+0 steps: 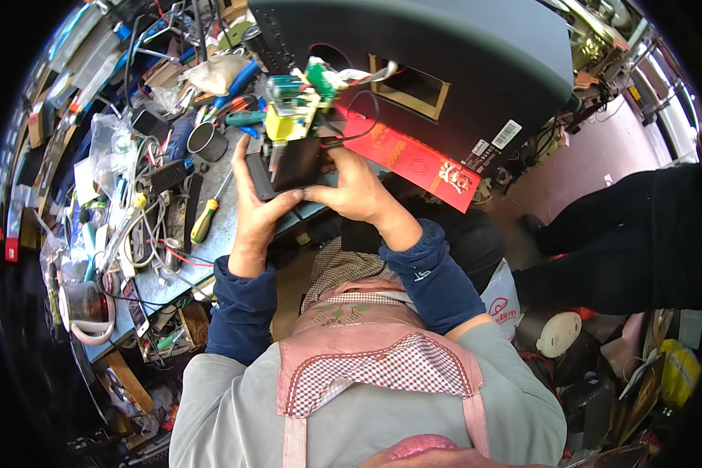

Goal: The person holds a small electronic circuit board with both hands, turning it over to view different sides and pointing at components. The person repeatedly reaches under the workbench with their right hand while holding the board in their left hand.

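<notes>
Between my two hands is a circuit board assembly [298, 162] with a black panel, a yellow block, green parts and a small green board on top. My left hand [253, 199] grips its left side, thumb in front and fingers raised along the edge. My right hand [357, 187] closes round the right side, its fingers partly hidden behind the panel. The two thumbs almost meet at the near edge. White and dark wires [378, 74] lead from the assembly toward the rectangular opening of a large black cabinet [476, 70].
A red printed sheet [413, 160] lies along the cabinet's near side. Left on the blue workbench [171, 281] are a yellow-green screwdriver [204, 221], a metal cup [207, 140], tangled cables [136, 226] and a phone [136, 308]. A person's dark-trousered legs [624, 234] are at right.
</notes>
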The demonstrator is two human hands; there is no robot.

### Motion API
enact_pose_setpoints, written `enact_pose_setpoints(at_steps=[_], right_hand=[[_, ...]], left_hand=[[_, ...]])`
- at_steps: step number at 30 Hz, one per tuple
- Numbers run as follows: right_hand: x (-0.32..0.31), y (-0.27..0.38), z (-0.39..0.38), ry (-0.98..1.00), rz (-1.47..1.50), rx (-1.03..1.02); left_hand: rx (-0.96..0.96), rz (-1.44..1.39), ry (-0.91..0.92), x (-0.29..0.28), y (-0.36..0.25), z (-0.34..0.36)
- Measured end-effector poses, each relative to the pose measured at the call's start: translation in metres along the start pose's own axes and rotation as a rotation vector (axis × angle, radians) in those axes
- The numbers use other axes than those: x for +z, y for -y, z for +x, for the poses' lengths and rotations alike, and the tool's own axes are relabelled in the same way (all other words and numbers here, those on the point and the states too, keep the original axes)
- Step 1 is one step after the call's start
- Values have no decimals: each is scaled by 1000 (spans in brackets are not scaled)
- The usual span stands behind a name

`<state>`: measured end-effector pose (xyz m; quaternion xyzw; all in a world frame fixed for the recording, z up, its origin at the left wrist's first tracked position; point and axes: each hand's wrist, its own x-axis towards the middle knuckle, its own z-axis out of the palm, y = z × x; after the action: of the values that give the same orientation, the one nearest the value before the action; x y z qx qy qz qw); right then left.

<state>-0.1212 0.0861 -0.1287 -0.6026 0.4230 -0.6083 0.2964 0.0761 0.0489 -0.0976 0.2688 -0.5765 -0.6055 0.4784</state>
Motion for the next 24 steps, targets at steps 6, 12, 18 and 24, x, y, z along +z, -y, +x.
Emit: enact_pose_setpoints(at_steps=[6, 12, 18, 24], right_hand=[[-5, -35, -6, 88, -7, 85], [-5, -28, -9, 59, -116, 29], [-7, -22, 3, 127, 280, 130], [-18, 7, 4, 21, 469, 335]], left_hand=[[141, 292, -35, 5, 20, -4], [177, 265, -86, 12, 20, -6], [325, 425, -187, 28, 29, -13], [556, 735, -252, 48, 32, -12]])
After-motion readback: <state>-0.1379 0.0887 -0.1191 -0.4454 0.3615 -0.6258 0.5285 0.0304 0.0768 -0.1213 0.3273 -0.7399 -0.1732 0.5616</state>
